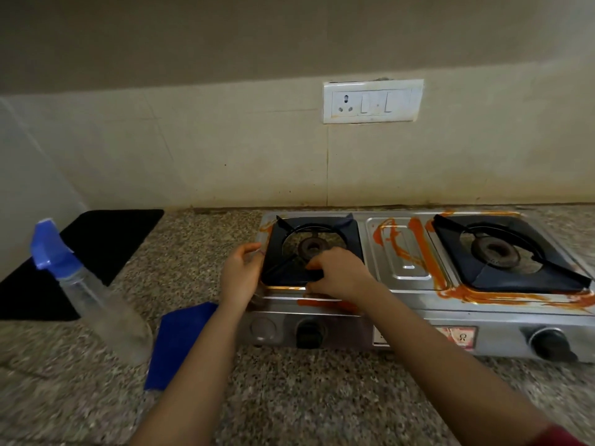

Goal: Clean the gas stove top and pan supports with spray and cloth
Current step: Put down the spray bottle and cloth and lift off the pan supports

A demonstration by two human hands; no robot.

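Gripping the flat-lying pan support are left hand and right hand.

A speckled granite counter carries a steel gas stove on the right (orange smears across its top), a spray bottle near left, a blue cloth between them, and a black mat far left.

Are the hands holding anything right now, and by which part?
Both hands hold the left pan support: the left hand at its left edge, the right hand at its front edge.
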